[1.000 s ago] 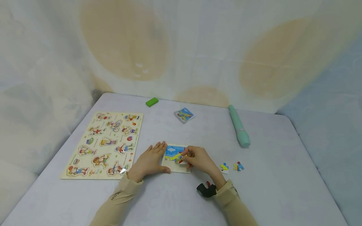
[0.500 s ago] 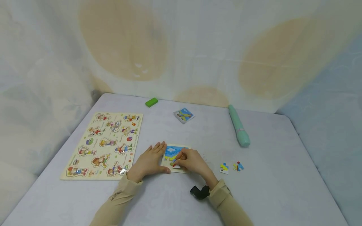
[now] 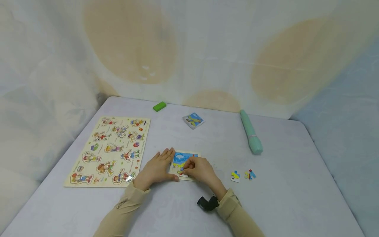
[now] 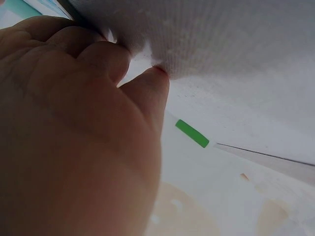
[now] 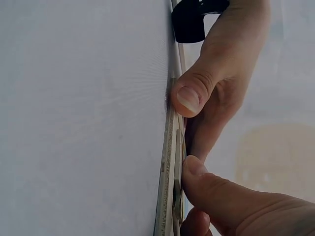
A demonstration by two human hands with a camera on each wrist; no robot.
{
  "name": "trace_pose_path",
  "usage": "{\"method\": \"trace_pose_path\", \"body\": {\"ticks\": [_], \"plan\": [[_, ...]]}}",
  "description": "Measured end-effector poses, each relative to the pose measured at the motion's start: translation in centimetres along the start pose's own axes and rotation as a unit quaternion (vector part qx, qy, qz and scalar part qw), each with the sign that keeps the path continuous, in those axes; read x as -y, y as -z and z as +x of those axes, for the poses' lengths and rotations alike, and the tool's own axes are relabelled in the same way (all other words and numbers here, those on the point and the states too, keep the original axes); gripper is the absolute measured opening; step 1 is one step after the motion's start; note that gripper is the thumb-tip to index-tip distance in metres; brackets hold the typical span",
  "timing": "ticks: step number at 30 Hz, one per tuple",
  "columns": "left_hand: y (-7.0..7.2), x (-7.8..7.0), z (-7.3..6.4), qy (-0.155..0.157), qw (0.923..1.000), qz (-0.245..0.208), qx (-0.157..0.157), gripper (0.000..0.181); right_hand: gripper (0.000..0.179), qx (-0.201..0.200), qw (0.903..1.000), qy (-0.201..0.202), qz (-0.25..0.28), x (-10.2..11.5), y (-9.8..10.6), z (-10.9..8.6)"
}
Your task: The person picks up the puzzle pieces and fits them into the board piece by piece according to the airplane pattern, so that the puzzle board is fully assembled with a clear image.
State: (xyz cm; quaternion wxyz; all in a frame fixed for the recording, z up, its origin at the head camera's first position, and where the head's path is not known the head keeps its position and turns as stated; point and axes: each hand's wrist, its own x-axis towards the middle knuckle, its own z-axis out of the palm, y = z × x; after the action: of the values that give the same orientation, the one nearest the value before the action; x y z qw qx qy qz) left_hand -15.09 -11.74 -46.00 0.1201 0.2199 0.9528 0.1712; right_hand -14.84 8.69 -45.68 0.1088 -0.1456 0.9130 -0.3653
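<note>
Backdrop: pale cloth with large tan round patches hangs behind and beside a white worktop.
Puzzle tray: small wooden tray near the middle of the worktop, between the two hands; blue and yellow picture pieces fill its far part, and bare wood shows along the near left.
Left hand: the left hand lies beside the tray, fingers straight, thumb spread; fingertips and thumb meet the tray's left side, and it grips nothing.
Right hand: the right hand is over the tray, fingers bent, thumb and fingertips close together, pinching a puzzle piece low against the tray; the right wrist view shows the thumb against it, edge-on.
Wrist: a black camera sits at the right wrist, below a beige sleeve.
Loose pieces: a yellow-and-blue one and a red-and-blue one lie near each other, right of the right hand.
Figure board: large cream board with small printed figures, at the left.
Far side: green block, picture card, tapered mint-green object, all well apart.
</note>
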Motion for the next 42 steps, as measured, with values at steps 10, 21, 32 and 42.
{"method": "trace_pose_path", "body": {"ticks": [10, 21, 32, 42], "plan": [[0.0, 0.1, 0.0, -0.004, 1.0000, 0.003, -0.004, 0.107, 0.021, 0.020, 0.9985, 0.022, -0.047, 0.3, 0.1, 0.1], [0.2, -0.2, 0.0, -0.007, 0.9999, 0.008, -0.005, 0.106, 0.021, 0.061, 0.9969, 0.048, -0.012, 0.1, 0.9, -0.2], [0.0, -0.3, 0.1, -0.005, 1.0000, 0.003, 0.002, 0.107, 0.016, 0.099, 0.9931, 0.040, 0.049, -1.4, 1.6, -0.2], [0.1, -0.2, 0.1, 0.000, 0.9999, 0.014, 0.010, 0.106, 0.020, 0.146, 0.9826, -0.024, 0.112, -4.4, 4.6, -1.9]]}}
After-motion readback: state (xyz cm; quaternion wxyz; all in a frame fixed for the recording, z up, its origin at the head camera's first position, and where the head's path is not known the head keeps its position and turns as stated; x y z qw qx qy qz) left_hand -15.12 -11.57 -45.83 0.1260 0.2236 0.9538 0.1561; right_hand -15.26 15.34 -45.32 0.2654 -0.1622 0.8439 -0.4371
